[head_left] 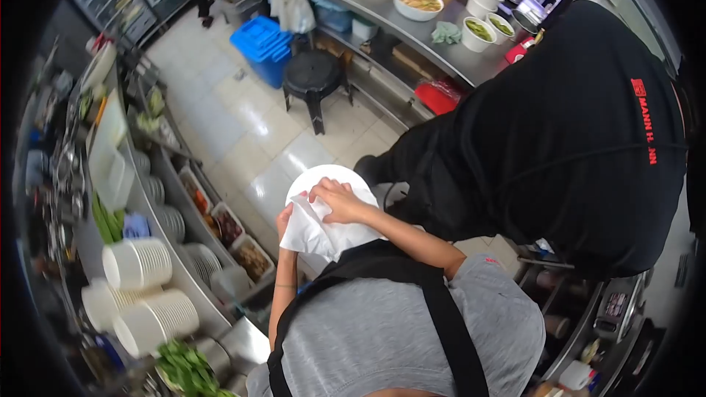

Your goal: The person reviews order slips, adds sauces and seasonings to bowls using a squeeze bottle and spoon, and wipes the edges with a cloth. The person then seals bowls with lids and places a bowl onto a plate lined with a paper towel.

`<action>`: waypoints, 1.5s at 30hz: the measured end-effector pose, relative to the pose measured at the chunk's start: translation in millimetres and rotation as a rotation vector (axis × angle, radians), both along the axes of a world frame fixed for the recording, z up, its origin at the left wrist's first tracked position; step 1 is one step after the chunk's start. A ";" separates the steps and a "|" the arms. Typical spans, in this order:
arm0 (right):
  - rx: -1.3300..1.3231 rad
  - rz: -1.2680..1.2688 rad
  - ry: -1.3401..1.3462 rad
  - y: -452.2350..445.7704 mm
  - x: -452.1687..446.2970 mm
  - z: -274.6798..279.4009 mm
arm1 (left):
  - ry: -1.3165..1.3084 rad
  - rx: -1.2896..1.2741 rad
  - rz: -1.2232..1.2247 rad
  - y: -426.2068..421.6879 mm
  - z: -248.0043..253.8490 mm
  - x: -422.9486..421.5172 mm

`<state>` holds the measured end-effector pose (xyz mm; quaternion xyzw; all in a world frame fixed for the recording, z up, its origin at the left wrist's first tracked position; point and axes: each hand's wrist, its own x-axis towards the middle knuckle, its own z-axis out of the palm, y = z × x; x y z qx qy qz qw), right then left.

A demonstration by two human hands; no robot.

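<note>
A round white plate [323, 173] is held in front of my body, over the tiled floor. My left hand [284, 219] grips its left edge, with part of a white cloth [309, 234] by the fingers. My right hand [340, 202] lies on top of the plate with bent fingers pressing the cloth against its surface. The cloth hangs over the near side of the plate and hides much of it.
A co-worker in black [573, 147] bends close at my right. Bowls of food [418, 1] stand on a steel counter [471, 62]. A black stool [314, 73] and blue bin [261, 48] are ahead. Stacked white bowls [157, 322] and shelves of plates line the left.
</note>
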<state>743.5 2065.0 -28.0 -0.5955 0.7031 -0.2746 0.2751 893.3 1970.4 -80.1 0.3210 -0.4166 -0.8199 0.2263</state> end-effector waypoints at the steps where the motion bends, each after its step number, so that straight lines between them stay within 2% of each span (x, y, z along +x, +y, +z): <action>1: -0.031 -0.070 -0.045 -11.3 -2.9 -1.5 | 0.020 0.007 0.015 -15.5 7.5 -13.3; 2: -0.060 -0.139 -0.095 -22.0 -10.5 -0.7 | -0.006 -0.012 -0.013 -29.8 -1.4 -20.7; 4: 0.080 -0.118 -0.118 -43.1 -25.0 5.3 | 0.022 0.430 0.069 -51.6 11.4 -48.6; 7: 0.016 -0.148 0.031 -66.1 -38.3 -3.6 | -0.197 -0.323 -0.230 -86.7 -12.1 -62.9; 9: -0.006 -0.181 0.024 -76.8 -51.8 -1.0 | -0.031 -0.013 -0.165 -98.6 -2.7 -86.2; 10: -0.024 -0.202 0.019 -82.0 -60.1 -0.2 | -0.069 -0.193 -0.274 -117.4 -33.4 -95.4; 12: -0.052 -0.258 -0.044 -90.0 -79.6 3.7 | -0.097 -0.081 -0.355 -129.6 -16.9 -134.5; 16: -0.485 -0.456 -0.252 -97.9 -118.8 8.1 | -0.216 0.035 -0.540 -153.1 -0.3 -201.7; 21: -0.642 -0.781 -0.129 -113.0 -179.6 44.9 | -0.312 0.012 -0.757 -200.5 19.3 -279.0; 24: -0.685 -1.132 -0.034 -130.8 -206.0 50.9 | -0.322 -0.029 -0.893 -229.6 33.1 -322.8; 25: -0.655 -1.238 -0.094 -134.2 -212.5 56.6 | -0.328 -0.040 -0.922 -237.1 37.5 -336.2; 26: -0.672 -1.291 -0.296 -136.2 -219.1 55.6 | -0.327 -0.044 -0.946 -242.9 41.7 -347.0; 28: -0.963 -1.471 0.304 -155.1 -249.5 14.1 | -0.318 -0.051 -0.974 -251.0 49.8 -365.2; 29: -0.881 -1.404 0.078 -153.2 -265.3 -8.7 | -0.319 -0.048 -0.971 -254.4 51.5 -371.7; 30: -0.832 -1.410 -0.071 -147.1 -237.1 29.8 | -0.321 -0.049 -0.975 -257.1 52.4 -377.3; 32: -0.807 -1.420 0.043 -153.8 -234.6 24.3 | -0.329 -0.053 -0.959 -256.8 50.1 -381.5; 34: -0.718 -1.466 0.045 -159.3 -228.8 19.6 | -0.308 -0.073 -0.989 -261.9 44.7 -378.6; 35: -0.672 -1.484 0.045 -161.0 -225.6 16.5 | -0.238 -0.095 -1.108 -268.8 35.7 -376.0; 38: -0.775 -1.571 -0.090 -174.5 -206.8 36.6 | -0.230 -0.092 -1.230 -278.9 33.5 -370.4; 39: -0.816 -1.559 -0.093 -176.9 -199.3 39.5 | -0.236 -0.062 -1.285 -278.5 48.1 -361.5; 40: -0.883 -1.545 -0.073 -179.0 -196.2 35.8 | -0.258 -0.107 -1.267 -277.0 57.5 -355.4; 42: -1.031 -1.441 -0.187 -172.2 -189.9 33.5 | -0.046 -0.615 -1.371 -282.1 74.0 -352.8; 44: -1.110 -1.288 -0.139 -152.9 -192.0 18.6 | 0.055 -0.674 -1.369 -278.0 80.4 -349.8; 45: -1.090 -1.214 -0.001 -144.3 -187.8 19.8 | 0.131 -0.702 -1.379 -281.9 52.8 -363.1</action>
